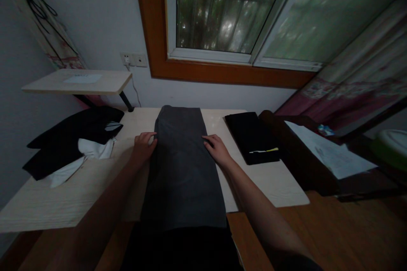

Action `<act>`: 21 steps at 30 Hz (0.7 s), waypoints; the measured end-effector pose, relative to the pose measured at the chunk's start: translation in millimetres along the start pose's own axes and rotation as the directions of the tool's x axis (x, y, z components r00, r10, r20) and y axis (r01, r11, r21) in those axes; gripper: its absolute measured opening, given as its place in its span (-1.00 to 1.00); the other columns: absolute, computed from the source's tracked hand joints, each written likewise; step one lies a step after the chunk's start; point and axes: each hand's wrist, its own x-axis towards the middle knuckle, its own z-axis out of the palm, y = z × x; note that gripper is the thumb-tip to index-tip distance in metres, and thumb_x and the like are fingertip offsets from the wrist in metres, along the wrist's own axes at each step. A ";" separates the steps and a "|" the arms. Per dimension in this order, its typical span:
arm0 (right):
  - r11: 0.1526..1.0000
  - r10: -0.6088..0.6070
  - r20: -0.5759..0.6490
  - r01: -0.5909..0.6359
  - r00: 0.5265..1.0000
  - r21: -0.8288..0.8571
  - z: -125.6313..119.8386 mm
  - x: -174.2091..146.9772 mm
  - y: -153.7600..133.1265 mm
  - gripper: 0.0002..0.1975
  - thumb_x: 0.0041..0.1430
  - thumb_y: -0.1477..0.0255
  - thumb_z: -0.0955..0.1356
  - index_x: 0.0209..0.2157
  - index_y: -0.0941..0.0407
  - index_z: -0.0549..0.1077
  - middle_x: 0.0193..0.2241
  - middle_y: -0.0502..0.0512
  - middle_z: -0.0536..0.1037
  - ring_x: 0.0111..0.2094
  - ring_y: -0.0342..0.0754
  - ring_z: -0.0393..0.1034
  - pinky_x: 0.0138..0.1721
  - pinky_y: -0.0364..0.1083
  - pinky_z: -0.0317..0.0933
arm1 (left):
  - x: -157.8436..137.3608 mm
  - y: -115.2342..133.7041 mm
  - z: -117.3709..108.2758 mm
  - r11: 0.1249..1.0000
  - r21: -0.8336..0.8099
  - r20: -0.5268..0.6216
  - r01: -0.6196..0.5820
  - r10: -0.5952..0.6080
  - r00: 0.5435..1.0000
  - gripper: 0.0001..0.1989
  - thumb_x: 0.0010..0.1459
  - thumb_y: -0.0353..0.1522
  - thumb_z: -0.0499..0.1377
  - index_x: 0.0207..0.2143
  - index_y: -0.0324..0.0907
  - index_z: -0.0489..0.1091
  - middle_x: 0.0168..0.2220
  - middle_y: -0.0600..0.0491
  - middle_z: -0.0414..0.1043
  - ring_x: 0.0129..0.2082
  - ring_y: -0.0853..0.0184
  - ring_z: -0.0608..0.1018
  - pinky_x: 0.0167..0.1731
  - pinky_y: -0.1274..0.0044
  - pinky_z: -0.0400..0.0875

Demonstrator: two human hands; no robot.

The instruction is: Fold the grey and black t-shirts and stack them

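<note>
A dark grey folded garment [182, 165] lies lengthwise on the pale wooden table [104, 197], its near end reaching the table's front edge. It looks smooth and flat, and its exact kind does not show. At its left edge, toward the far end, my left hand [144, 147] has thumb and fingers closed on the cloth. Opposite, my right hand [217, 148] pinches the right edge at about the same height. Both forearms come in from the near side of the table.
Black and white clothes [74, 135] lie heaped on the left beneath a small raised shelf [78, 81]. Folded black cloth [252, 135] rests on the right. Beyond it, a dark brown piece of furniture [305, 169] holds paper sheets [330, 150]. Behind the table are a wall and window.
</note>
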 end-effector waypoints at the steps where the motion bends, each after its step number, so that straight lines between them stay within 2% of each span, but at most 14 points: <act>1: 0.999 0.003 -0.014 -0.004 1.000 -0.034 1.3 -0.8 0.0 -0.64 0.39 0.28 0.29 0.12 0.01 0.55 -0.01 0.20 0.53 0.04 0.12 0.40 0.15 0.12 0.27 | -0.5 0.6 0.7 1.000 0.019 0.019 -0.015 0.014 1.000 -0.66 0.31 -0.23 0.12 0.07 -0.09 0.47 0.07 -0.11 0.53 0.14 0.08 0.48 0.25 0.17 0.19; 5: 0.978 0.017 -0.051 -0.028 0.999 -0.209 6.8 -3.3 -2.8 -0.62 0.41 0.25 0.29 0.17 -0.03 0.52 0.17 0.20 0.47 0.16 0.22 0.28 0.19 0.22 0.22 | 0.0 1.5 4.5 0.998 0.050 0.098 -0.036 0.031 0.995 -0.63 0.34 -0.18 0.10 0.11 -0.05 0.48 0.18 -0.08 0.50 0.24 0.11 0.43 0.30 0.19 0.11; 8: 0.961 0.026 -0.044 -0.037 0.999 -0.273 9.3 -3.6 -5.4 -0.59 0.43 0.26 0.27 0.22 -0.02 0.48 0.21 0.18 0.47 0.21 0.28 0.21 0.20 0.28 0.20 | 1.5 0.1 8.2 0.998 0.052 0.110 -0.047 0.041 0.993 -0.63 0.36 -0.22 0.06 0.10 -0.05 0.50 0.20 -0.08 0.49 0.25 0.11 0.41 0.29 0.19 0.15; 15: 0.955 0.024 -0.032 -0.033 0.999 -0.295 11.3 1.5 -3.6 -0.59 0.44 0.35 0.22 0.24 -0.01 0.44 0.23 0.18 0.47 0.28 0.27 0.18 0.22 0.30 0.17 | 2.2 4.4 15.3 0.995 0.097 0.053 0.007 -0.013 0.999 -0.61 0.36 -0.23 0.04 0.14 0.01 0.50 0.24 0.00 0.46 0.27 -0.03 0.31 0.21 0.10 0.22; 21: 0.949 0.062 -0.018 -0.064 0.998 -0.309 13.9 19.4 2.6 -0.58 0.44 0.39 0.21 0.25 -0.01 0.42 0.26 0.18 0.44 0.33 0.24 0.16 0.26 0.30 0.12 | 13.1 10.6 18.3 0.994 0.110 0.038 -0.009 0.005 0.999 -0.59 0.37 -0.27 0.01 0.17 -0.02 0.48 0.25 -0.04 0.45 0.27 -0.03 0.32 0.28 0.07 0.09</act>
